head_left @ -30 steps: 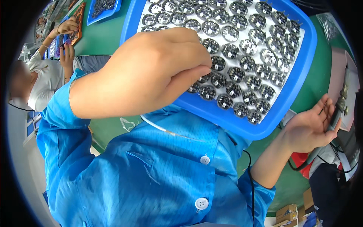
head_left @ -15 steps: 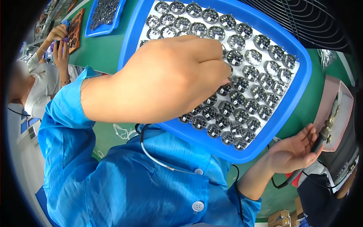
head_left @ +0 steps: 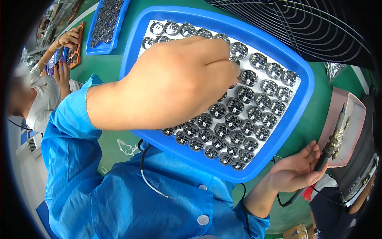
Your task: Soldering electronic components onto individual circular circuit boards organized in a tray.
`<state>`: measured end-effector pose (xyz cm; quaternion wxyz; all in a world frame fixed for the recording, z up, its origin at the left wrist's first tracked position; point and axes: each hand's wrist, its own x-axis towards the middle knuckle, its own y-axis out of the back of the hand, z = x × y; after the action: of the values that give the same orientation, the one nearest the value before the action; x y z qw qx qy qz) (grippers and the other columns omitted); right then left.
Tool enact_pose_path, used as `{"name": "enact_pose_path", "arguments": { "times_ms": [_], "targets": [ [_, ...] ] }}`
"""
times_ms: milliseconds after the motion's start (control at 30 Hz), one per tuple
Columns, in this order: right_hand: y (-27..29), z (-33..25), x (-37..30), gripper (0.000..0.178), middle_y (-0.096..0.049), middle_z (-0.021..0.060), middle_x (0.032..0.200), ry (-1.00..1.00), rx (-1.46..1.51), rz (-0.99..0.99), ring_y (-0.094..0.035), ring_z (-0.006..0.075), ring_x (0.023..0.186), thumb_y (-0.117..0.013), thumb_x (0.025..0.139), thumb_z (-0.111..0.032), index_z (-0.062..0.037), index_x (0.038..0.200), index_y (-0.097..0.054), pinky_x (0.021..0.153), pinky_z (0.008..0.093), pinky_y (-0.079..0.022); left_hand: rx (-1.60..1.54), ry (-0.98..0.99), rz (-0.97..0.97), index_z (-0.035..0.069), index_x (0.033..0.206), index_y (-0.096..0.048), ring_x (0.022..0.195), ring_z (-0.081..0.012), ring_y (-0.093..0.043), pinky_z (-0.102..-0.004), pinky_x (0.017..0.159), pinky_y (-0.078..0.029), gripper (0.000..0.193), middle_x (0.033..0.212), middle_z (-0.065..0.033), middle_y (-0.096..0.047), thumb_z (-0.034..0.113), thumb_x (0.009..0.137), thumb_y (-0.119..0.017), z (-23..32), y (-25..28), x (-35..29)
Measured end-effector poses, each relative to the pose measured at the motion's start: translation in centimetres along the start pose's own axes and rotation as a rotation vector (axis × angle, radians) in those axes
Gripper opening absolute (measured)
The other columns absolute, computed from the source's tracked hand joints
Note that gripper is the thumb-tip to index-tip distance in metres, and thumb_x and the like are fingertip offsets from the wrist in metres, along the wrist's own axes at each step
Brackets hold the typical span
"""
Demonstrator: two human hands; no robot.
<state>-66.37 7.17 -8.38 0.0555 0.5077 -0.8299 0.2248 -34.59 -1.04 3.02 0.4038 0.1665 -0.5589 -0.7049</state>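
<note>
Green tabletop (head_left: 103, 67) runs under everything, with one person in a pale top (head_left: 39, 99) seated at the far left, two hands near an orange tray (head_left: 80, 51). One large blue tray (head_left: 281, 131) lies in front of the wearer, lined with a single white sheet (head_left: 243, 65) that carries round circuit boards (head_left: 258, 60) in close rows. Roughly forty of these show; an exact total cannot be told, since the left hand (head_left: 183, 75) and its forearm cover the tray's left part. That hand is curled, its fingers drawn in close above the boards, its tips mostly hidden, so whether it has hold of anything cannot be told. Beyond the tray's right side, the right hand (head_left: 296, 171) is palm up and half open, with one soldering iron (head_left: 331, 148) held by its dark handle against the thumb, the metal end pointing up and away. Just behind that iron stands one open pink box (head_left: 330, 107). One smaller blue tray (head_left: 99, 51), heaped with dark parts (head_left: 106, 26) too many to count, sits at upper left. One black wire guard (head_left: 286, 24) fills the upper right, close to the big tray's far corner, and one clear plastic bag (head_left: 333, 69) lies near it. Two white buttons (head_left: 203, 220) show on the wearer's blue coat (head_left: 159, 215).
</note>
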Motion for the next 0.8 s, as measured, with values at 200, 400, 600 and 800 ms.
{"name": "enact_pose_path", "arguments": {
  "times_ms": [200, 400, 600, 800],
  "targets": [
    [0.5, 0.1, -0.1, 0.05, -0.061, 0.0218, 0.127, -0.01, 0.048, -0.022, -0.059, 0.0341, 0.119, -0.04, 0.111, -0.036, -0.003, 0.147, -0.045, 0.115, 0.0549, -0.04, 0.034, 0.028, 0.014, 0.0, 0.1, -0.072, 0.071, -0.0287, -0.063, -0.0384, 0.061, -0.051, 0.017, 0.084, -0.0114, -0.062, -0.001, 0.084, -0.076, -0.5, -0.2, 1.2],
    [0.5, 0.1, -0.4, 0.048, -0.062, 0.0208, 0.126, -0.011, 0.065, -0.012, -0.059, 0.034, 0.12, -0.04, 0.111, -0.035, -0.0049, 0.148, -0.044, 0.114, 0.0554, -0.041, 0.026, 0.047, 0.056, -0.001, 0.098, -0.072, 0.071, -0.0291, -0.062, -0.0386, 0.061, -0.05, 0.012, 0.081, -0.0119, -0.062, -0.002, 0.087, -0.073, -1.0, -1.0, 2.9],
    [0.9, 0.3, -0.4, 0.046, -0.064, 0.019, 0.127, 0.005, 0.091, -0.046, -0.059, 0.035, 0.12, -0.039, 0.111, -0.034, -0.0063, 0.148, -0.044, 0.113, 0.0565, -0.042, -0.014, 0.019, 0.043, 0.0, 0.098, -0.072, 0.071, -0.0295, -0.062, -0.038, 0.062, -0.05, 0.012, 0.083, -0.0116, -0.064, -0.001, 0.087, -0.074, 0.1, -2.0, 4.6],
    [1.3, 0.5, -0.4, 0.047, -0.065, 0.0189, 0.129, 0.021, 0.044, -0.048, -0.06, 0.0364, 0.12, -0.039, 0.111, -0.033, -0.0063, 0.149, -0.042, 0.112, 0.0579, -0.043, 0.079, -0.055, 0.064, 0.006, 0.083, -0.063, 0.072, -0.0325, -0.062, -0.043, 0.06, -0.051, 0.01, 0.078, -0.0103, -0.054, 0.013, 0.086, -0.07, 0.6, -3.1, 5.8]
  ]
}}
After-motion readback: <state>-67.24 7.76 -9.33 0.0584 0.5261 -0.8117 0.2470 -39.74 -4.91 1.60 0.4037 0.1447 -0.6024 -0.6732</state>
